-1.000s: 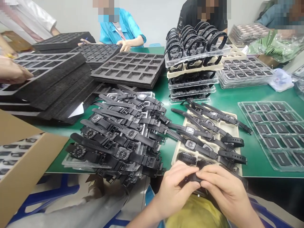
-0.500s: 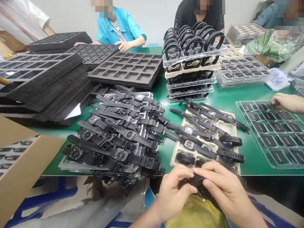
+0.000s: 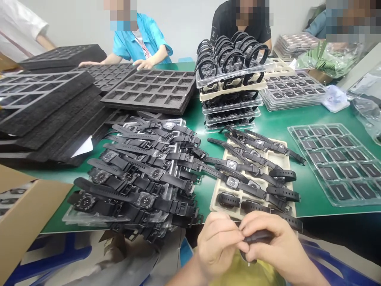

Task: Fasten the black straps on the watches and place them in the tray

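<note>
At the table's front edge, my left hand [image 3: 216,243] and my right hand [image 3: 272,244] are both closed on a black smartwatch [image 3: 258,237]. Its dark strap shows between my fingers, while much of the watch is hidden behind them. Just beyond my hands, a cream tray [image 3: 213,201] carries several smartwatches, some laid out flat and some with straps buckled into loops. Left of it, a heap of black smartwatches [image 3: 145,200] lies strap over strap on stacked clear trays [image 3: 71,216].
Clear tray [image 3: 324,190] of black square pieces, right. Behind stand stacked trays of looped watches [image 3: 233,57]. Black foam trays [image 3: 149,89] fill the left; a cardboard box [image 3: 44,206] stands front left. Several people sit around the green table [image 3: 309,174], one in blue [image 3: 154,33] touching a foam tray.
My fingers have shifted on the watch strap, and the watch is turned a little. A co-worker's hand has left the clear tray on the right. The whole view has swung slightly right.
</note>
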